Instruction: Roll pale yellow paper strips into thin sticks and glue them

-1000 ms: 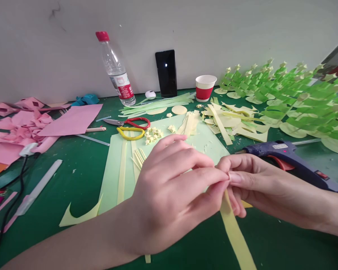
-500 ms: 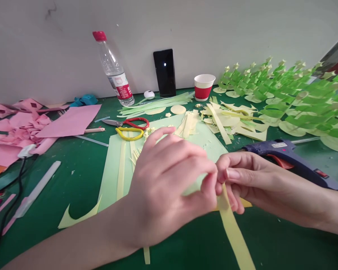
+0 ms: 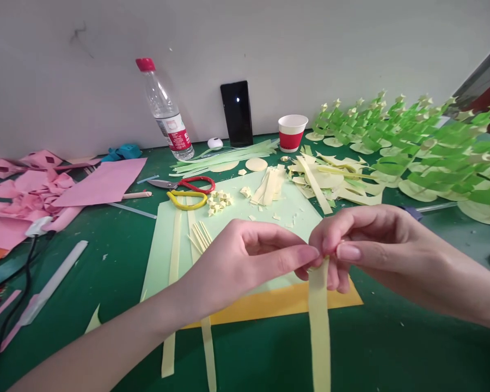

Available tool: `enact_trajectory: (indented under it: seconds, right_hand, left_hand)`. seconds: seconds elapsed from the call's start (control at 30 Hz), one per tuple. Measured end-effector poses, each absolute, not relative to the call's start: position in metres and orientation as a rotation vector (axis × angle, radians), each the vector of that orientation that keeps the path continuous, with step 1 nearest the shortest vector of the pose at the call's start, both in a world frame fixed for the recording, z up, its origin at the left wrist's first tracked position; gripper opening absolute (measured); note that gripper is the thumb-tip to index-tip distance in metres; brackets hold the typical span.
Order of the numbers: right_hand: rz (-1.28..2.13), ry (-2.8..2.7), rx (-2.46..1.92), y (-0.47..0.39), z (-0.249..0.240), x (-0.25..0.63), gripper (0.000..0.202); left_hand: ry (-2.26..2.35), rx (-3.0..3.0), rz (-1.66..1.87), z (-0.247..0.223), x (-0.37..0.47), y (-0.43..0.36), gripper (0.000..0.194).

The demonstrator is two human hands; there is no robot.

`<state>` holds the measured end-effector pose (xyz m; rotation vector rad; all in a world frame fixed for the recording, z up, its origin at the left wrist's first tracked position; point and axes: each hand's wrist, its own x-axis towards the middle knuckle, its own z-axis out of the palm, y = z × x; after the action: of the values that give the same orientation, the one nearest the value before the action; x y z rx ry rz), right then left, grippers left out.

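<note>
A long pale yellow paper strip (image 3: 320, 326) hangs down from between my fingertips. My left hand (image 3: 249, 261) pinches its top end, thumb and fingers pressed together. From the other side my right hand (image 3: 363, 247) pinches the same end, and the fingertips of both hands meet. The very top of the strip is hidden by the fingers. Beneath the hands lie a light green paper sheet (image 3: 237, 272) and an orange sheet (image 3: 265, 305). On the green sheet are small folded paper stars (image 3: 219, 201), thin paper sticks (image 3: 200, 235) and short strips (image 3: 269, 184).
Scissors (image 3: 188, 190) with red and yellow handles lie behind my left hand. A bottle (image 3: 169, 120), a phone (image 3: 237, 114) and a paper cup (image 3: 293, 132) stand by the wall. Paper plants (image 3: 433, 147) fill the right; pink paper (image 3: 102, 182) lies left. A glue gun (image 3: 412, 212) is mostly hidden.
My left hand has turned and lowered, so its thumb now shows on top of the strip's end. The strip has swung to hang nearly straight down. The right hand has moved slightly upward.
</note>
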<state>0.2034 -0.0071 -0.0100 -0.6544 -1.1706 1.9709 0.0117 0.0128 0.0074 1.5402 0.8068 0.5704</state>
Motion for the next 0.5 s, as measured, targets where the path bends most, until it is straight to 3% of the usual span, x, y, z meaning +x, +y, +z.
enact_trajectory:
  seconds: [0.13,0.5]
  right_hand:
    - [1.919,-1.233,-0.639,-0.0070,-0.0089,0.2049,0.006]
    - [1.659,-1.397,-0.753,-0.0072,-0.0026,0.2063,0.008]
  left_hand:
    - [0.803,1.425,0.546,0.0072,0.0107,0.0129,0.011]
    - [0.859,1.470,0.618,0.0101,0.0130,0.0103,0.017]
